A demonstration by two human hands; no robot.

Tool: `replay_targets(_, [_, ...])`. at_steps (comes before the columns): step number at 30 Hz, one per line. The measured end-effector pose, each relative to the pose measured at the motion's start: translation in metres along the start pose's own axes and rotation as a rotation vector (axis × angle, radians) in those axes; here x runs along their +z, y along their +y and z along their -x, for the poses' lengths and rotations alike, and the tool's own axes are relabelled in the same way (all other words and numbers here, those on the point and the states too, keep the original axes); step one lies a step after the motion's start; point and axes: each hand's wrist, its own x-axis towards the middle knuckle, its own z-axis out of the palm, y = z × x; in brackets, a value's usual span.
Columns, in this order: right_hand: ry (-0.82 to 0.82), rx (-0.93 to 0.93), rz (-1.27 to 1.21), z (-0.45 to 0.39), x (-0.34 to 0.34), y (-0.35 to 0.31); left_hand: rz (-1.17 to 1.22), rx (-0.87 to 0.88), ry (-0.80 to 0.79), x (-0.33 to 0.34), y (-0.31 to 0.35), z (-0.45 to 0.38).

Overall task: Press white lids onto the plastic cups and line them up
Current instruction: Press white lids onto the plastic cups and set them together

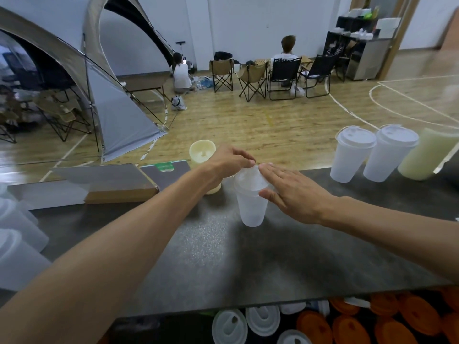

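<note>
On the dark tabletop [203, 247], centre: one frosted cup [251, 207], upright, long axis vertical, white lid [248, 178] on top. My left hand [224, 162] pinches the lid's far rim with narrow fingers; my right hand [295, 194] lies flat, fingers spread, against lid and cup wall. Far right edge: two lidded cups [372, 155], upright, side by side. I note open tabletop toward the near edge.
</note>
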Motion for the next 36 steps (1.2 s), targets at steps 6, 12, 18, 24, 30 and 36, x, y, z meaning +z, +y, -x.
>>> replay_targets(6, [0.008,-0.002,-0.001,-0.001,0.0,0.0,0.099,-0.128,-0.087,-0.001,-0.003,-0.005])
replay_targets(12, [0.006,0.004,-0.014,0.0,0.0,0.001,0.193,-0.027,-0.002,0.013,-0.014,-0.001])
replay_targets(18, [-0.033,-0.002,-0.018,-0.001,-0.008,-0.001,-0.049,0.104,-0.032,-0.005,-0.017,0.028])
replay_targets(24, [-0.061,-0.014,-0.136,-0.01,-0.022,0.003,-0.324,0.177,-0.225,-0.016,-0.029,0.046])
replay_targets(30, [-0.06,0.039,-0.306,-0.014,-0.052,0.022,-0.342,0.231,-0.135,0.003,-0.012,0.02])
replay_targets(36, [-0.078,0.195,-0.158,-0.02,-0.086,0.082,-0.356,0.254,-0.144,0.045,0.029,-0.035])
